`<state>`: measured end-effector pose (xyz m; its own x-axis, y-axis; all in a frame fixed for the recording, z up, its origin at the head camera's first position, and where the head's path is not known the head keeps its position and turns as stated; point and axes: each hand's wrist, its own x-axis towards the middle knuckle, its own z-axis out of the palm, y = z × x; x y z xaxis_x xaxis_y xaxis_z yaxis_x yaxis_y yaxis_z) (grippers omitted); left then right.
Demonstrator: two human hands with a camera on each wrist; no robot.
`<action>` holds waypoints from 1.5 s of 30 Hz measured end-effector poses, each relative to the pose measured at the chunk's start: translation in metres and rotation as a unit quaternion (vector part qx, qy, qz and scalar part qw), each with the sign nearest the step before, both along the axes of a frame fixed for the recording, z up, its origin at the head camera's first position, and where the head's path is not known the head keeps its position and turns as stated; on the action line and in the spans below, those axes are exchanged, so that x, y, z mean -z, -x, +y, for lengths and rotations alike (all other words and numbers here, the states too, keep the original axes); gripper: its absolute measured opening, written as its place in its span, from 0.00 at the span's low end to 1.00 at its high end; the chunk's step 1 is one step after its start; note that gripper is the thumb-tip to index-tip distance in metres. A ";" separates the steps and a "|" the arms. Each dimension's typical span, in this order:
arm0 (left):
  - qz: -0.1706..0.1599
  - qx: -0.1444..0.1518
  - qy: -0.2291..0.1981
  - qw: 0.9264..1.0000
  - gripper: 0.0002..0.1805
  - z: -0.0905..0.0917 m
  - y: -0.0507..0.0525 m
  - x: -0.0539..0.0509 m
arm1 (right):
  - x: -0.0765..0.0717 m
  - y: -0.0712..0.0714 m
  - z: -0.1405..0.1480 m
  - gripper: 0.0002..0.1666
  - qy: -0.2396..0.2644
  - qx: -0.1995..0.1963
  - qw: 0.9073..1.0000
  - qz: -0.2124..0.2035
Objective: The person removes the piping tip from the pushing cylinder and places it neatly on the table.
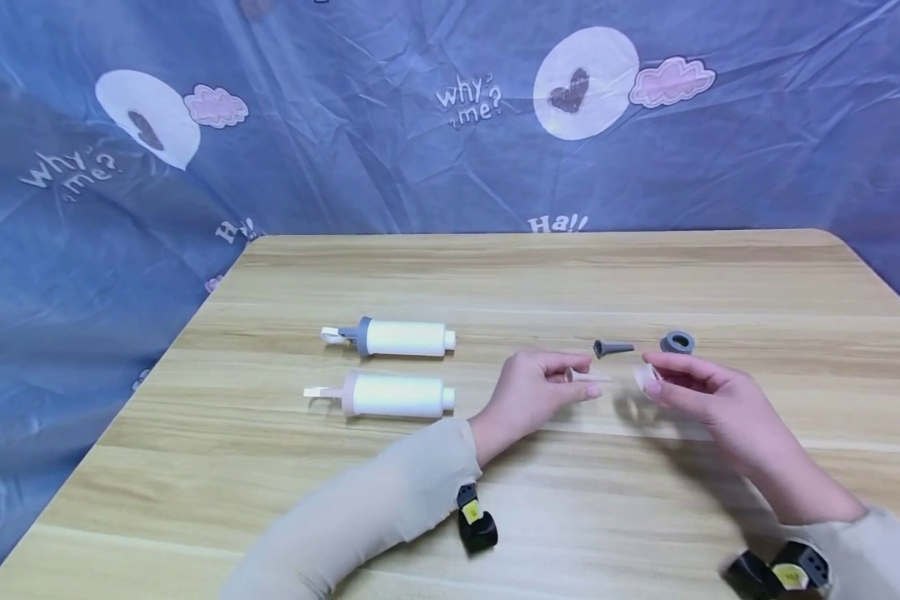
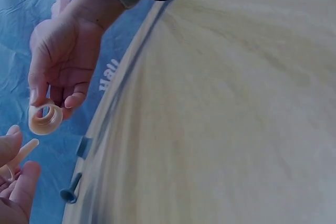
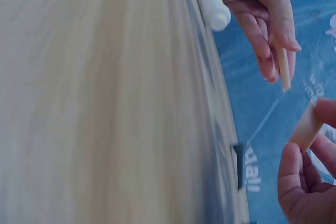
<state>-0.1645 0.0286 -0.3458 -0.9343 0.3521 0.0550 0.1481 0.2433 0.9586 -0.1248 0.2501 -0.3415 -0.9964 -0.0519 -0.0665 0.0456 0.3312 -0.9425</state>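
My left hand [image 1: 528,392] pinches a small pale pink nozzle [image 1: 588,377] between thumb and fingers, its narrow tip pointing right. Facing it, my right hand [image 1: 708,400] holds a pale pink ring-shaped cap [image 2: 45,119] by its rim; its threaded inside shows in the left wrist view. A short gap separates the nozzle tip from the cap. Behind the hands, a dark grey nozzle [image 1: 613,348] lies on the table, and a dark grey ring cap [image 1: 677,342] sits to its right.
Two white tubes with handles lie at the left on the wooden table [image 1: 270,483]: one with a grey collar [image 1: 405,338], the other with a pink collar [image 1: 397,395]. A blue printed cloth [image 1: 390,117] hangs behind the table.
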 end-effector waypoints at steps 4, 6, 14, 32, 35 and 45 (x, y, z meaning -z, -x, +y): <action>0.005 0.017 0.024 1.000 0.18 0.012 0.000 0.004 | 0.002 -0.001 0.017 0.24 -0.069 0.012 0.998 0.005; 0.010 0.031 0.042 0.999 0.18 0.018 0.001 0.006 | 0.003 -0.001 0.025 0.23 -0.093 0.023 0.995 0.009; 0.041 0.054 0.086 0.994 0.17 0.034 0.002 0.013 | 0.005 0.006 0.047 0.22 -0.195 0.004 0.980 0.030; 0.183 0.102 0.158 0.965 0.22 0.044 0.009 0.032 | 0.014 0.023 0.057 0.35 -0.231 -0.022 0.973 -0.002; 0.210 0.105 0.191 0.953 0.23 0.045 0.010 0.032 | 0.016 0.023 0.057 0.34 -0.223 -0.023 0.975 0.000; 0.237 0.101 0.316 0.913 0.19 0.049 0.007 0.027 | 0.018 0.020 0.059 0.34 -0.226 -0.020 0.974 -0.012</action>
